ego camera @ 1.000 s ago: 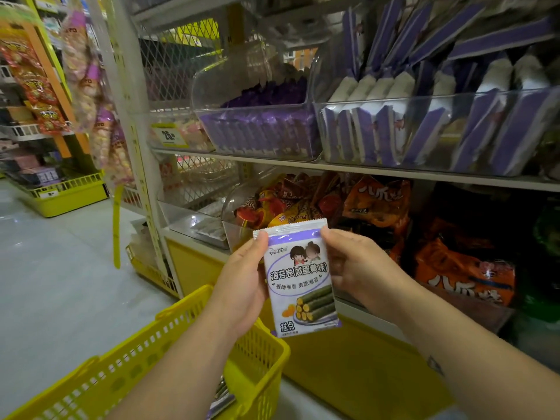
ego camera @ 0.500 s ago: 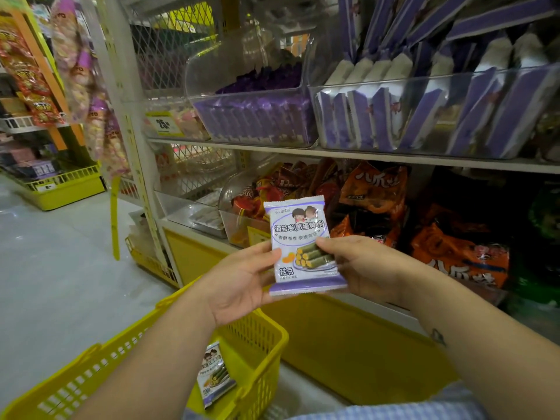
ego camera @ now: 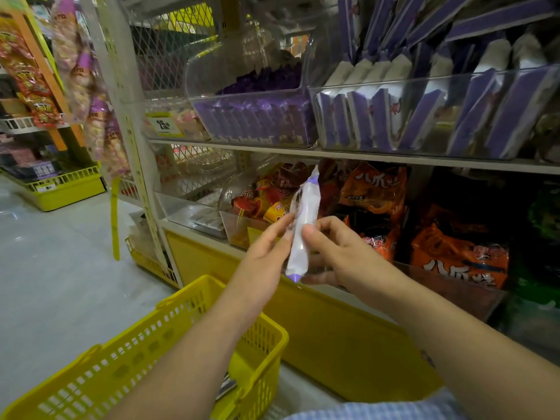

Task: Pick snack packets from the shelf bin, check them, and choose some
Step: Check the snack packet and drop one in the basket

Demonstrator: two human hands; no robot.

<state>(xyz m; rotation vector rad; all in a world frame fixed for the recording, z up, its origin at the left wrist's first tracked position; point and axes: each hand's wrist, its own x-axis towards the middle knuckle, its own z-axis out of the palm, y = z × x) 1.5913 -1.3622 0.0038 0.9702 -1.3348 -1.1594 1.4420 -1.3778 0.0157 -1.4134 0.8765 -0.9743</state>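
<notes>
The fingers (ego camera: 331, 224) of your right hand (ego camera: 342, 253) are curled round the snack packet (ego camera: 303, 213), thumb on the near side and the rest behind, pinching it low down. Your left hand (ego camera: 260, 262) lies nearly flat, its fingers straight and only touching the packet's other face, with no grip. A moment ago the printed front faced you; now the packet has turned edge-on, upright, in front of the orange bags (ego camera: 375, 189) on the lower shelf. I judge you are flipping it to read the back, so the check is midway and no choice is made. The yellow basket (ego camera: 169, 334) waits under your left forearm, and the purple shelf bin (ego camera: 257, 122) sits above
</notes>
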